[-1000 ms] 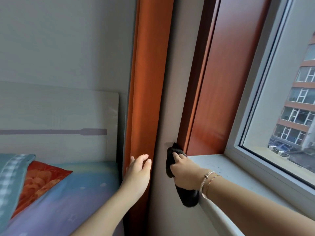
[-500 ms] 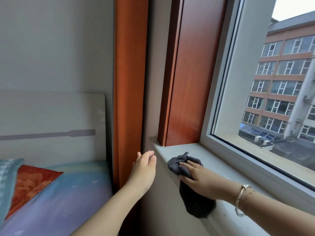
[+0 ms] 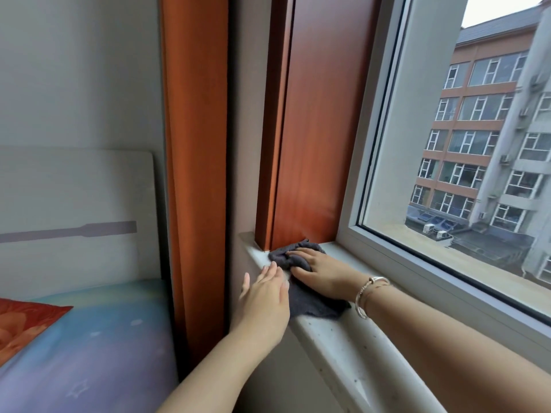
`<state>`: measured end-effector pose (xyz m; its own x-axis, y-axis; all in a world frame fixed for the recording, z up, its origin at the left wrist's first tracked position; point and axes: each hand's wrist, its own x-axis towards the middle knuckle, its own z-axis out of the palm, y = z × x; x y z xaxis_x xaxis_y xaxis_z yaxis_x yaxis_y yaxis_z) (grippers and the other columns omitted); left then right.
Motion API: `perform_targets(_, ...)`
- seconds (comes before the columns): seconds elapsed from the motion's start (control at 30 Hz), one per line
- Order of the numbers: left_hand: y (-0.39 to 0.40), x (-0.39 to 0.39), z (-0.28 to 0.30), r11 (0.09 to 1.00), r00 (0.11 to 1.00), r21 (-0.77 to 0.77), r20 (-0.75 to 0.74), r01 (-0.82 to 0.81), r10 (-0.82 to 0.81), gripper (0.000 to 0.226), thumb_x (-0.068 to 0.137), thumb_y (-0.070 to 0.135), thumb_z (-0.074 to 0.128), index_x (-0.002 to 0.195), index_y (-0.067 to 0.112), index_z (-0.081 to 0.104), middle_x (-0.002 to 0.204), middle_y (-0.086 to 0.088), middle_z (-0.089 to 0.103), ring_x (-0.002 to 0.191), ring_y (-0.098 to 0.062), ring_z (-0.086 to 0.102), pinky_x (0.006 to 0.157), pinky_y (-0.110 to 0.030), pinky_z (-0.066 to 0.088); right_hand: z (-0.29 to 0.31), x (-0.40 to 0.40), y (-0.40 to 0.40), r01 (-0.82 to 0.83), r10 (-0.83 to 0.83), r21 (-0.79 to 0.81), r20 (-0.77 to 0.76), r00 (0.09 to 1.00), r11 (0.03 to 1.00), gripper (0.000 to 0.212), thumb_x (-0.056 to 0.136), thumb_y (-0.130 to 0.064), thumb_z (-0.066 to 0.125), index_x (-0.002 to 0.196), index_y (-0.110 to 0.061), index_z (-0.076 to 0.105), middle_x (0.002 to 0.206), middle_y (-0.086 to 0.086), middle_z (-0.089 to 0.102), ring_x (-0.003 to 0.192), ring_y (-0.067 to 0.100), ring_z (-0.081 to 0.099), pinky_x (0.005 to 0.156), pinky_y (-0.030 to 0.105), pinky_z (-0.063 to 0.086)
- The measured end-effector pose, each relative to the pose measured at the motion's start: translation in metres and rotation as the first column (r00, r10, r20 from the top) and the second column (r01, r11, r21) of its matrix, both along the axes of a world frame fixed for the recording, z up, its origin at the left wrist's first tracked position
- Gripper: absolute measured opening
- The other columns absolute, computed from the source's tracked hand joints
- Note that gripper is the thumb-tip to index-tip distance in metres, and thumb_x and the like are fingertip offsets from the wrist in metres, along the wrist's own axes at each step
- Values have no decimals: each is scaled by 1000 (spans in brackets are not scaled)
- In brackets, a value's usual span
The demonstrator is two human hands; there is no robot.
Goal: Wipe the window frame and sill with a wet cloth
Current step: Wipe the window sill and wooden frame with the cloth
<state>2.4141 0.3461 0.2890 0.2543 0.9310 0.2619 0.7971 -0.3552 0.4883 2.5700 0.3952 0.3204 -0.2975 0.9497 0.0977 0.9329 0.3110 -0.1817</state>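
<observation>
A dark grey cloth [image 3: 301, 296] lies bunched on the pale speckled sill [image 3: 351, 350], pushed into the left corner against the reddish-brown wooden frame [image 3: 310, 144]. My right hand [image 3: 322, 269] presses flat on the cloth, fingers spread, a bracelet on the wrist. My left hand [image 3: 265, 299] rests flat with fingers together on the sill's front edge, just left of the cloth and touching its side. The white inner window frame [image 3: 375, 144] rises to the right of the wood.
An orange curtain [image 3: 193, 174] hangs left of the window recess. A bed with a blue-purple cover [image 3: 89, 353], an orange-red pillow [image 3: 24, 323] and a white headboard [image 3: 74, 204] lies at the left. Buildings show through the glass [image 3: 477, 144].
My right hand has slid the cloth from the sill's front edge up onto the sill and into the corner by the wooden frame. My left hand has moved right, onto the sill edge.
</observation>
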Motion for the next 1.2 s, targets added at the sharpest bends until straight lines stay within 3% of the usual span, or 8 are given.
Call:
perform_targets(0.3,-1,-2,8,1000,995,-24,-95,12,-14,49,103,26,19,150,14,20,159,3,14,146,-6,7,119,-34,-7,4,54,-4,279,-279,-18,3,960,960,50,98,-40,34,144,-21,33,152,1,30,136,20,35,107,27,27)
perform_targets(0.43,-4,0,8,1000,990,-31,-140,-4,-1,50,103,25,18,151,13,16,159,2,11,146,-7,5,119,-34,-7,2,52,-29,252,-252,24,9,968,967,46,98,-38,35,139,-20,38,150,3,35,135,20,35,108,27,27)
perform_targets(0.6,-11,1,17,997,976,-78,-218,8,-25,51,103,25,16,151,9,15,160,-3,10,147,-13,5,119,-37,-7,2,79,-113,207,-209,37,55,976,978,48,99,-41,35,144,-24,31,153,-5,28,139,13,27,110,19,19)
perform_targets(0.77,-24,11,29,983,956,-184,-289,-7,-48,58,102,32,19,150,2,4,159,-13,-6,147,-22,-8,118,-41,-7,-3,106,-197,245,-247,35,61,967,969,51,99,-44,34,147,-29,26,155,-10,21,141,7,21,110,15,12)
perform_targets(0.9,-63,40,38,983,972,-150,-195,106,-134,57,103,28,22,151,5,2,159,-11,-9,146,-22,-11,117,-40,-6,-5,109,-229,287,-289,40,58,956,957,52,98,-46,34,147,-28,26,155,-8,23,141,11,23,115,23,16)
perform_targets(1.0,-101,60,49,971,974,-124,-72,206,-216,51,103,20,22,151,8,10,160,-8,-2,147,-20,-8,117,-38,-5,-5,97,-232,307,-311,65,63,948,949,53,98,-44,34,146,-23,30,154,-2,27,142,16,23,116,27,17)
perform_targets(1.13,-129,40,61,982,977,-89,148,166,-152,45,102,17,27,147,10,27,158,-9,15,147,-22,3,118,-36,6,-6,58,-207,233,-236,73,39,971,970,68,84,-59,19,138,-24,42,146,2,40,137,21,32,115,37,21)
perform_targets(1.2,-132,20,56,987,971,-119,225,112,-83,43,102,20,31,144,14,34,156,-10,23,146,-26,13,117,-36,15,-7,36,-192,179,-181,85,17,983,980,63,84,-55,21,133,-25,47,143,3,44,136,22,33,114,38,21)
